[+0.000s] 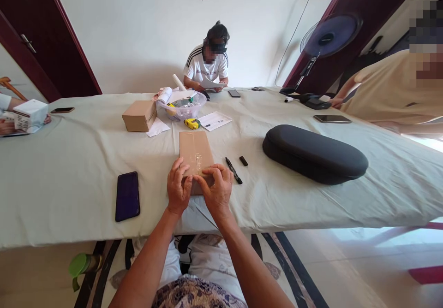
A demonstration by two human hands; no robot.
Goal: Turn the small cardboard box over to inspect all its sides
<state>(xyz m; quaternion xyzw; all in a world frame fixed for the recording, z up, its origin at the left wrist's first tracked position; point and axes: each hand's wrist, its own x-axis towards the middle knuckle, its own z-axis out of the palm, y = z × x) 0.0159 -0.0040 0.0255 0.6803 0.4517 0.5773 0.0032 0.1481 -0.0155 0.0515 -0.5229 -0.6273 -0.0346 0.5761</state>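
1. Head view: brown rectangular cardboard box (191,147) lies on pale grey-green tablecloth (79,179), near its front edge, both hands on it.
2. Left hand (179,189): fingers bent, slightly spread on box top; thumb at near edge.
3. Right hand (219,189): fingers bent, close together, thumb at near edge. Cannot tell if either hand pinches cardboard.
4. Slim black marker pen (234,170) right of box, small black cap (243,161) near it.
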